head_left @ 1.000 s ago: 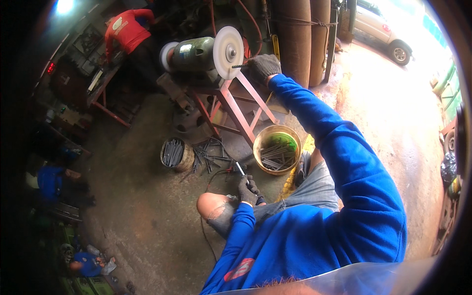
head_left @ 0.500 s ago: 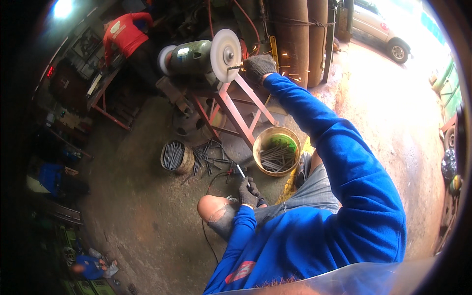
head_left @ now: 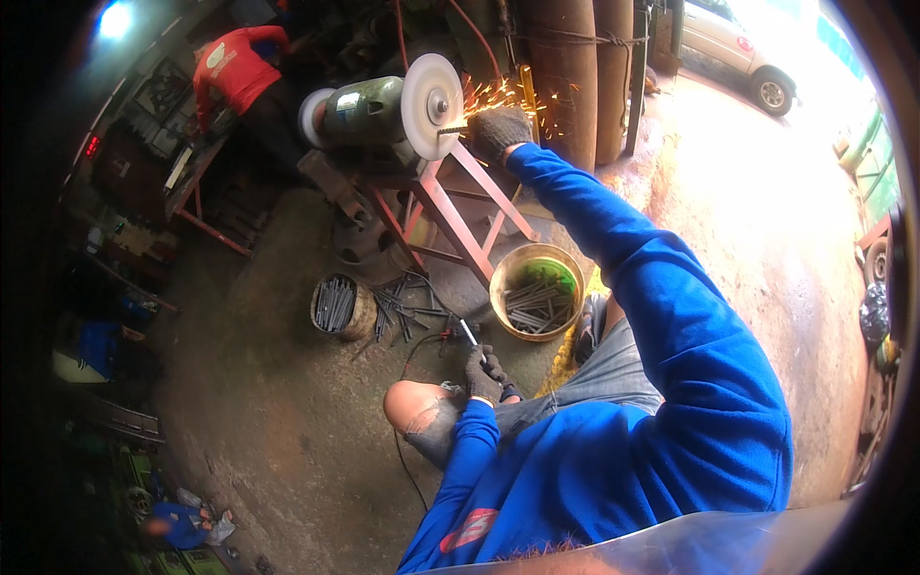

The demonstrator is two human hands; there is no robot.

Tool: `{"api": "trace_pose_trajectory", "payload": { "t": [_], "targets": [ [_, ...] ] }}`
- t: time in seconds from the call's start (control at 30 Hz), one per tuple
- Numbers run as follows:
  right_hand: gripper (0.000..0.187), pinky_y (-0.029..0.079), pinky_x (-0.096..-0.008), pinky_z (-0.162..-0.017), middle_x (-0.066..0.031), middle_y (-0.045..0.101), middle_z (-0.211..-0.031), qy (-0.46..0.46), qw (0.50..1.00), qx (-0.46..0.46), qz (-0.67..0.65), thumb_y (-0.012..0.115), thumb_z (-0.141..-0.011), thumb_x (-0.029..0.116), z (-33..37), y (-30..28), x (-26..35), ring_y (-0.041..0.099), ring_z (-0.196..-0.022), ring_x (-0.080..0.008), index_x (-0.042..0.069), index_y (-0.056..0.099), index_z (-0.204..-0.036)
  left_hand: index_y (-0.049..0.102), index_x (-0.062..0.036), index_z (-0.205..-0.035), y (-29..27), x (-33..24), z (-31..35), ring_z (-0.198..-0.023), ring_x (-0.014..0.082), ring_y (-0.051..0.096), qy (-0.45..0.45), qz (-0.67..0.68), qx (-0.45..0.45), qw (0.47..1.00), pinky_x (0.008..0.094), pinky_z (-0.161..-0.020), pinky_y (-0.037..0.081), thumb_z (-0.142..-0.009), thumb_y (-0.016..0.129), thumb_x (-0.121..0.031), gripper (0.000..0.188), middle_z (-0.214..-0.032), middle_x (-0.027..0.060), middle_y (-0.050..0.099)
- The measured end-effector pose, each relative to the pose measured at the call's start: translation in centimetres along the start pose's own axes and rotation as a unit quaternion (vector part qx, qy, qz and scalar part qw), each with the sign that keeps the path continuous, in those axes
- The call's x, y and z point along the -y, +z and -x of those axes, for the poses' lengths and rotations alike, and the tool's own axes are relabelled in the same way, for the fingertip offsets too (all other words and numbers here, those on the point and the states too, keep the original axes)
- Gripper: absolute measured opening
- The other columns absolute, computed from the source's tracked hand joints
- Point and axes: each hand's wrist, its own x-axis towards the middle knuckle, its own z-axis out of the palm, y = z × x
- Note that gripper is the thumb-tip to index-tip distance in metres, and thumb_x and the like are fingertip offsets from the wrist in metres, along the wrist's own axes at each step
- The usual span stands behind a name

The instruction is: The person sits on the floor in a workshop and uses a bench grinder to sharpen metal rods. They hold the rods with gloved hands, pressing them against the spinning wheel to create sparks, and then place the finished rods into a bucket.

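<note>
My right hand (head_left: 501, 132), in a dark knit glove, is closed around a short dark metal rod (head_left: 452, 130). The rod's end meets the rim of the white grinding wheel (head_left: 418, 101) on a bench grinder (head_left: 364, 110), and orange sparks fly past the glove. Low by my knee, my gloved left hand (head_left: 485, 377) grips another metal rod (head_left: 468, 332) whose upper end looks bright. Below the grinder stands a round bucket (head_left: 542, 337) with several dark rods (head_left: 541, 305) inside. A second bucket (head_left: 362, 314) at its left is packed with similar rods.
A red metal stand (head_left: 450, 218) carries the grinder. Loose rods (head_left: 404, 305) and a cable lie on the floor between the buckets. Tall brown cylinders (head_left: 565, 86) stand behind my right hand. A person in red (head_left: 240, 72) leans over a bench; another person (head_left: 180, 523) is at lower left.
The spray of sparks by my right hand has grown thicker and brighter. That hand, with its rod, stays at the wheel's rim. My left hand keeps its hold unchanged.
</note>
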Motion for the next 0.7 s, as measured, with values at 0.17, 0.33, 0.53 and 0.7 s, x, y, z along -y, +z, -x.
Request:
{"api": "trace_pose_trajectory", "payload": {
  "t": [0.17, 0.33, 0.53, 0.7],
  "targets": [
    [0.020, 0.053, -0.0450, -0.068, -0.0130, 0.070, -0.079, 0.006, 1.000, 0.000, 0.001, 0.063, -0.076, 0.029, -0.2, 0.5, -0.3, 0.069, -0.076, -0.0333, 0.014, 0.074, -0.084, 0.054, -0.0150, -0.091, -0.1, 0.0, -0.1, -0.043, 0.0089, 0.029, 0.000, -0.005, -0.005, 1.000, 0.0251, -0.042, 0.026, -0.094, 0.052, -0.038, 0.024, -0.057, -0.0048, 0.036],
    [0.022, 0.053, -0.0442, -0.068, -0.0133, 0.070, -0.081, 0.016, 1.000, 0.016, -0.001, 0.063, -0.078, 0.031, 0.0, 0.3, -0.2, 0.069, -0.077, -0.0321, 0.014, 0.074, -0.085, 0.054, -0.0145, -0.091, 0.2, 0.0, 0.1, -0.043, 0.0090, 0.029, 0.006, -0.006, -0.005, 1.000, 0.0260, -0.042, 0.025, -0.094, 0.052, -0.038, 0.024, -0.057, -0.0046, 0.036],
    [0.023, 0.054, -0.0434, -0.072, -0.0145, 0.071, -0.087, 0.028, 0.997, 0.067, -0.027, 0.058, -0.081, 0.027, 0.1, -0.4, -0.1, 0.070, -0.083, -0.0327, 0.013, 0.073, -0.089, 0.052, -0.0137, -0.093, 0.9, -0.2, 0.5, -0.042, 0.0096, 0.029, 0.011, -0.018, -0.014, 1.000, 0.0270, -0.041, 0.026, -0.095, 0.049, -0.037, 0.024, -0.056, -0.0036, 0.036],
    [0.025, 0.054, -0.0441, -0.075, -0.0153, 0.071, -0.092, 0.051, 0.994, 0.084, -0.052, 0.055, -0.081, 0.024, 0.2, -0.8, 0.4, 0.070, -0.087, -0.0331, 0.012, 0.073, -0.093, 0.052, -0.0135, -0.093, 0.7, -0.3, 0.5, -0.042, 0.0096, 0.029, 0.000, -0.013, -0.010, 1.000, 0.0272, -0.041, 0.026, -0.095, 0.050, -0.037, 0.024, -0.056, -0.0036, 0.036]
  ]
}}
